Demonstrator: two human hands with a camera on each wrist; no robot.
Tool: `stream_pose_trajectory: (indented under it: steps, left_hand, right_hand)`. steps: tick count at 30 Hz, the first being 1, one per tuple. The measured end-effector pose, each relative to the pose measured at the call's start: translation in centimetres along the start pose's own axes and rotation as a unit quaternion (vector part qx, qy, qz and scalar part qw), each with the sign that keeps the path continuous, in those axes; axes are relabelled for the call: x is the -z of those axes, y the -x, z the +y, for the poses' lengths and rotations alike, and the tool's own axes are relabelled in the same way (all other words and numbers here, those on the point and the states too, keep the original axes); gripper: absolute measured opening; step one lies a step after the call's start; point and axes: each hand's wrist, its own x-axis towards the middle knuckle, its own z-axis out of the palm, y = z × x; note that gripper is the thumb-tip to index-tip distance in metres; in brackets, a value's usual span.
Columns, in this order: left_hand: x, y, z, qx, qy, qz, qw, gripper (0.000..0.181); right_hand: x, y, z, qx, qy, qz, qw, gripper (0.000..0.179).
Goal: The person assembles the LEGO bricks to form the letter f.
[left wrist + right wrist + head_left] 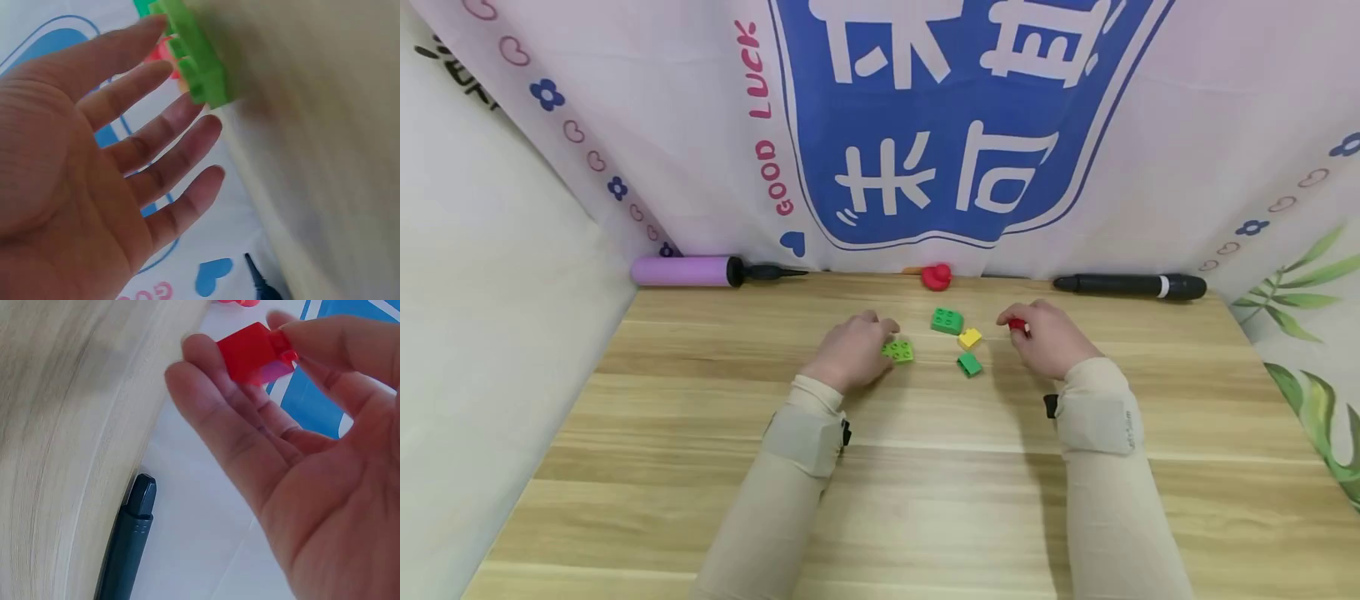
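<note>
My right hand (1051,340) pinches a small red toy building brick (253,356) between thumb and fingers, raised over the table. On the left, my other hand (850,350) reaches over a lime-green studded brick (901,352), its fingers loosely extended. The left wrist view has the thumb and fingertips right at that brick's studded side; contact is hard to judge. Between the hands lie a green studded brick (947,321), a small yellow brick (970,338) and a smaller green brick (970,365) tipped over.
At the table's back edge sit a red duck-like toy (936,277), a purple hand pump (688,272) with a black nozzle on the left, and a black pen-shaped tool (1131,286) on the right. A printed cloth (677,125) hangs behind the wooden table (925,517).
</note>
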Motion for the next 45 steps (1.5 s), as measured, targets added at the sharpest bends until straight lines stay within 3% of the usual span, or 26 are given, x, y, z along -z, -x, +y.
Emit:
stream_pose_trajectory:
  steps: [6,13,16,22,28,31,37,45]
  left_hand:
    - [0.2,0.4,2.1,-0.018,-0.039,0.046,0.998,0.056]
    - [-1.6,-0.6,7.0,-0.078,-0.102,0.07,0.9892,0.056]
    - [-2.5,-1.4,8.6,-0.072,-0.098,0.068,0.9903,0.06]
    - [-3.5,-2.4,10.3,-0.039,-0.071,0.074,0.9939,0.057]
    - [-3.8,-2.7,10.5,-0.079,-0.066,0.058,0.993,0.032]
    - [-3.6,-2.5,10.0,-0.082,-0.044,0.037,0.995,0.022]
    - [-2.4,-2.2,8.5,-0.078,0.033,-0.001,0.9964,0.021]
    - [-2.6,-1.7,7.1,-0.094,0.066,0.01,0.9933,0.02]
  right_hand:
    - [0.1,-0.3,-0.5,0.002,-0.001,0.002,1.0,0.03]
    - [0.4,-0.2,0.3,0.004,-0.03,-0.003,0.9995,0.033]
    - [0.7,-0.1,0.7,0.001,-0.037,0.001,0.9993,0.034]
    - [0.8,-0.2,0.6,0.007,-0.049,0.002,0.9988,0.034]
    - [0.8,0.0,0.2,0.006,-0.057,0.004,0.9983,0.033]
    - [1.0,0.0,0.0,0.006,-0.059,0.0,0.9982,0.034]
    - [1.6,-0.1,-0.4,0.004,-0.05,0.002,0.9987,0.035]
    - [0.5,0.0,-0.7,0.011,-0.061,-0.002,0.9981,0.034]
